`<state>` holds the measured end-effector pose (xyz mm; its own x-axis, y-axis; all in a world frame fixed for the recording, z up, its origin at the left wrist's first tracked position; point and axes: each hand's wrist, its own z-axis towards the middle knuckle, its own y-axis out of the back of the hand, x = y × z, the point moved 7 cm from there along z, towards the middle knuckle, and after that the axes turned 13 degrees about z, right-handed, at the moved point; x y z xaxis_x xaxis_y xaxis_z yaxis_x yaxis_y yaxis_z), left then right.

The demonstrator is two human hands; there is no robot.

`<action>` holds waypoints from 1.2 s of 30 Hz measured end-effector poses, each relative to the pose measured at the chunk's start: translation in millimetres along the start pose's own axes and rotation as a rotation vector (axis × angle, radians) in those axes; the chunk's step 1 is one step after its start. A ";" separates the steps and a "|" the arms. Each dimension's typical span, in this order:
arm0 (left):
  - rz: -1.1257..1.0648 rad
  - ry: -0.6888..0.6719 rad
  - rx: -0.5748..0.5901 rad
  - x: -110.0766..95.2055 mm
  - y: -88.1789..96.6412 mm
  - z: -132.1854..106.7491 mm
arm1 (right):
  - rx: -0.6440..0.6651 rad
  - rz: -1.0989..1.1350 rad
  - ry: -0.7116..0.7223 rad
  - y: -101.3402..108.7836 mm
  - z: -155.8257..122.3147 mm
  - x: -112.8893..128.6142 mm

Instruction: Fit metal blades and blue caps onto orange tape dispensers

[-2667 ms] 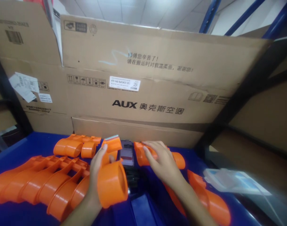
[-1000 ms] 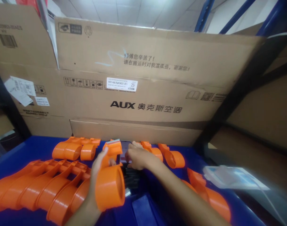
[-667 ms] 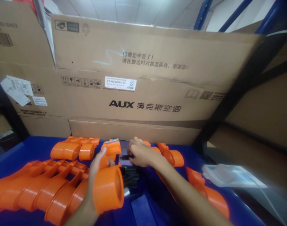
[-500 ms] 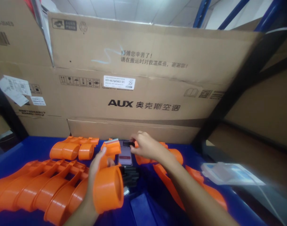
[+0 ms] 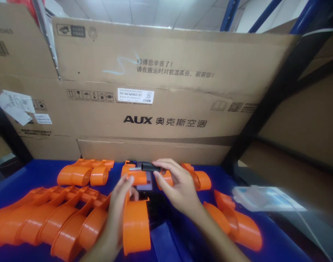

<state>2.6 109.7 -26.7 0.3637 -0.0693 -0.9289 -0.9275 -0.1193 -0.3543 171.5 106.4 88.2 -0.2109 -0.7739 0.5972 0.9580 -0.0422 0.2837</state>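
An orange plastic tape dispenser (image 5: 136, 227) with a wide round ring is in my left hand (image 5: 122, 193), whose fingers wrap its narrower upper part. A thin silvery strip (image 5: 135, 169) shows along its top edge. My right hand (image 5: 180, 182) pinches a short, dark, elongated black plastic piece (image 5: 150, 167) between thumb and fingers. Its left end lies at the silvery strip; whether the two touch or overlap I cannot tell. Behind both hands a phone-like flat device (image 5: 144, 186) lies on the blue surface, partly covered.
More orange dispensers lie in a row (image 5: 51, 218) at left, with others at the back left (image 5: 81, 174) and on the right (image 5: 237, 225). A blue box-like object (image 5: 166, 240) sits in front. A large cardboard box (image 5: 166, 91) stands behind, and a white-and-blue package (image 5: 265, 199) lies at far right.
My right hand has brought the black piece from above the flat device towards the dispenser's top edge. The dispenser in my left hand has shifted right and turned slightly.
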 end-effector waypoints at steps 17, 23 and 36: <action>0.213 -0.168 0.108 4.0 -17.7 -15.6 | -0.011 0.003 0.074 -4.7 -31.8 7.9; 0.187 -0.152 0.144 3.4 -22.6 -16.5 | -0.040 0.014 0.048 -6.1 -34.7 5.0; 0.130 -0.031 0.087 -4.2 -13.4 -9.2 | 0.070 -0.035 -0.210 2.9 -29.9 -16.3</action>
<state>14.4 102.4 -17.1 0.2380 -0.0476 -0.9701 -0.9712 -0.0248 -0.2371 183.5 100.0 56.8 -0.2863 -0.6237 0.7274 0.9352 -0.0169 0.3537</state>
